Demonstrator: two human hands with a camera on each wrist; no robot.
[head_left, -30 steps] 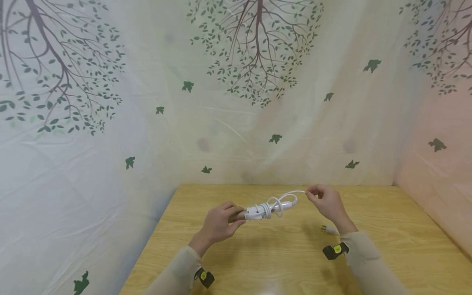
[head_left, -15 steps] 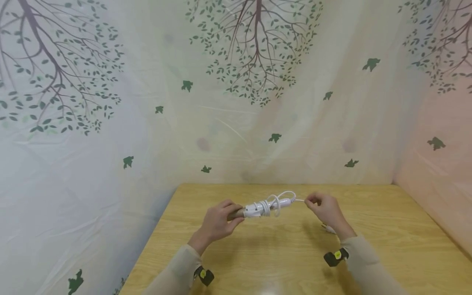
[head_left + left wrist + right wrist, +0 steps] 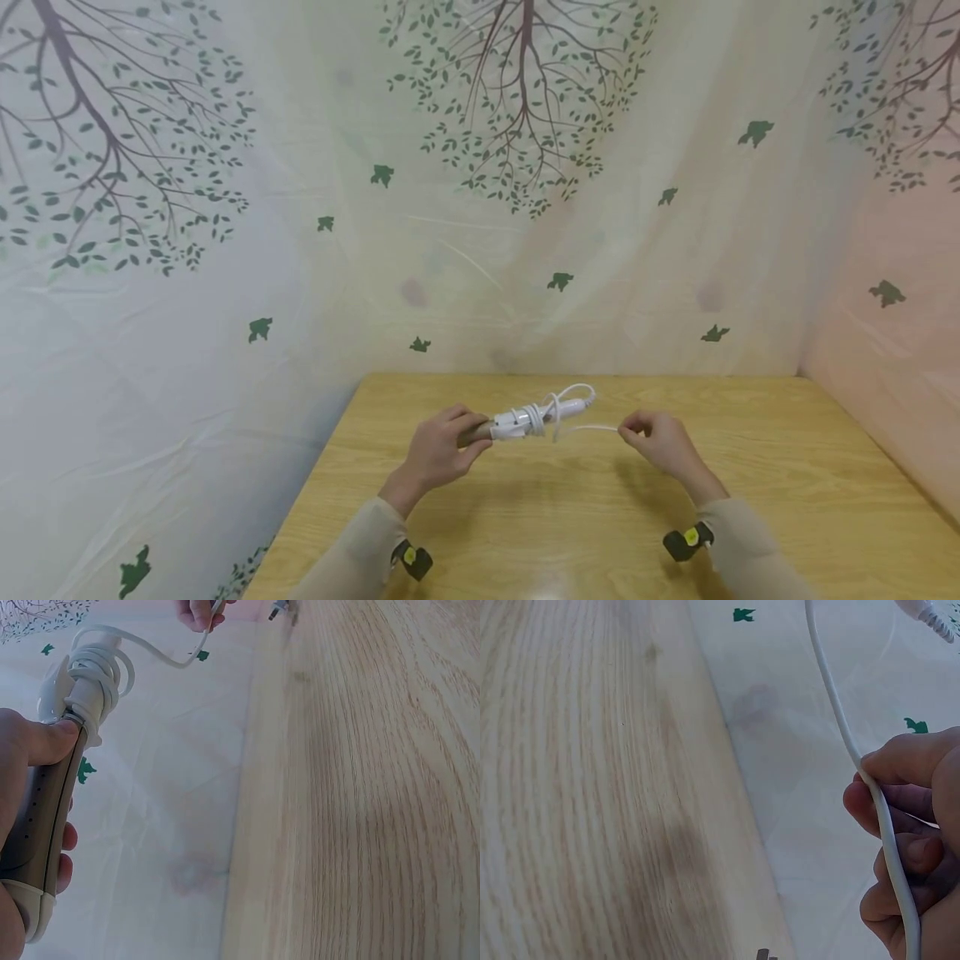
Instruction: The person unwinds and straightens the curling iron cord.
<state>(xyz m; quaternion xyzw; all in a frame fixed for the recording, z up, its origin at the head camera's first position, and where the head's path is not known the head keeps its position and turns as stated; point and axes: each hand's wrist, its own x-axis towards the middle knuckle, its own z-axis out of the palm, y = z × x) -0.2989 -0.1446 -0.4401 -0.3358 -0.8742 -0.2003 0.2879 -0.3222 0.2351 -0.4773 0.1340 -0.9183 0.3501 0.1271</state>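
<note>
A hair iron (image 3: 512, 425) with a white handle and a brown barrel is held above the table. My left hand (image 3: 438, 450) grips the barrel (image 3: 46, 802), thumb along its side. White cord (image 3: 101, 664) is looped several times round the handle. From these loops a loose length of cord (image 3: 592, 427) runs right to my right hand (image 3: 660, 446), which pinches it between thumb and fingertips. In the right wrist view the cord (image 3: 889, 832) passes down across the curled fingers (image 3: 900, 847). A two-pronged plug (image 3: 277, 609) shows at the top of the left wrist view.
The wooden table (image 3: 525, 533) lies beneath both hands. Behind it and at both sides hangs a pale cloth (image 3: 480, 250) printed with trees and green leaves. A small black camera (image 3: 412, 560) is strapped to the left wrist, another camera (image 3: 686, 542) to the right.
My right hand has moved down, and the pinched cord now passes below the handle's end instead of above it. The hair iron has shifted slightly left. The plug has gone from the head view.
</note>
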